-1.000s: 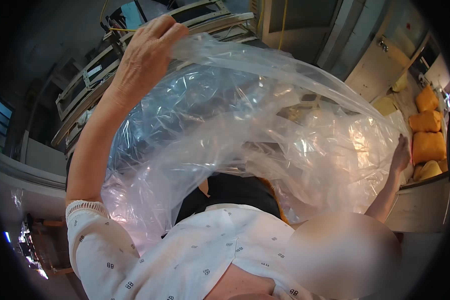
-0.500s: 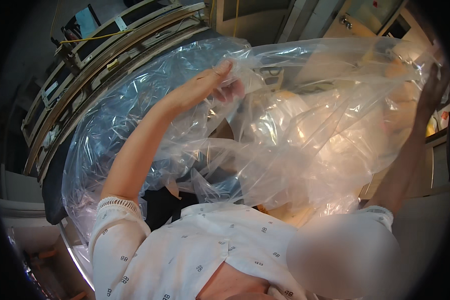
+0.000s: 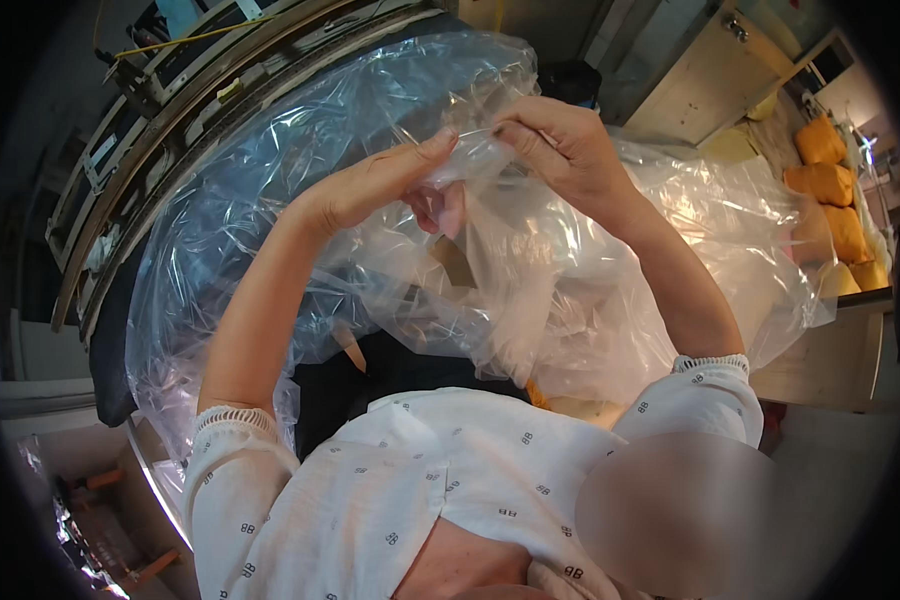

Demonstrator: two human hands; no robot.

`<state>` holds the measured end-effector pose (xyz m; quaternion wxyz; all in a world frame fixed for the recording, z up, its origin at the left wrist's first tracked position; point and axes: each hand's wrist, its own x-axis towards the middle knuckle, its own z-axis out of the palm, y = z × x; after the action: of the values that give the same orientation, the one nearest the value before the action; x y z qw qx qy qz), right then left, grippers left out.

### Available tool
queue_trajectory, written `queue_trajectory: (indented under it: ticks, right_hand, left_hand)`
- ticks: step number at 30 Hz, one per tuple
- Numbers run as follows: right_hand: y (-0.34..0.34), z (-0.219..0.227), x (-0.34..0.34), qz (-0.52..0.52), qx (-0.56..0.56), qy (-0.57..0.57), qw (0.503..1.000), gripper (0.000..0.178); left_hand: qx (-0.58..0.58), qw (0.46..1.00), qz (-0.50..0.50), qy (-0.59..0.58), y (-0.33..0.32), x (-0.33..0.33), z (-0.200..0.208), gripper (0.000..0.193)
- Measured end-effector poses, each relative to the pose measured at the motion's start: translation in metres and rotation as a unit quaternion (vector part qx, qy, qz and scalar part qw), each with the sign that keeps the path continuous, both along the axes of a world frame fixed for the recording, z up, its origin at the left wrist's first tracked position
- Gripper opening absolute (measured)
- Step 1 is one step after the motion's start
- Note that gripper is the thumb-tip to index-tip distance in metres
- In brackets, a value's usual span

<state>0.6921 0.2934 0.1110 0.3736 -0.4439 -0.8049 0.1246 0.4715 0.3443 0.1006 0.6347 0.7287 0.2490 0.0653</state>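
Note:
A large sheet of clear plastic film (image 3: pixel 260 190), crinkled and shiny, spreads across the dark work surface and toward the right, where it looks paler and warmer in the light. Near its upper middle both my hands meet over a gathered part of it. My left hand (image 3: pixel 385 185) is closed round the film, thumb on top and fingers curled beneath. Close by on the right, my right hand (image 3: pixel 565 150) pinches the edge of the film between thumb and fingertips. A short stretch of film runs taut between the two hands.
A curved wooden frame (image 3: pixel 210 100) with a yellow cord runs along the upper left. Orange-yellow bundles (image 3: pixel 820 185) are stacked at the right, near a pale wooden door (image 3: pixel 715 80). Black cloth (image 3: pixel 410 375) lies close to my body, under the film.
My right hand has come in from the far right to beside my left hand. The film stretched out to the right has dropped lower and slackened. My left hand moved slightly.

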Motion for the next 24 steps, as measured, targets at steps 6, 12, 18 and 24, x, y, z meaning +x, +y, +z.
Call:
queue_trajectory:
  ticks: [6,12,18,24]
  right_hand:
    - [0.016,-0.033,0.002,-0.046,-0.13,0.177,0.974,0.024]
    - [0.016,-0.035,0.003,-0.074,-0.14,0.154,0.975,0.025]
    - [0.021,-0.038,0.005,-0.029,-0.137,0.18,0.974,0.021]
    - [0.021,-0.069,-0.02,0.04,-0.251,0.269,0.929,0.021]
  left_hand:
    - [0.147,0.931,0.265,-0.202,-0.003,0.008,-0.037,0.077]
    - [0.131,0.954,0.224,-0.15,0.007,0.019,-0.011,0.026]
    - [0.042,0.918,0.288,-0.27,0.014,0.031,-0.017,0.01]
    - [0.098,0.911,0.315,-0.248,0.007,0.014,-0.033,0.011]
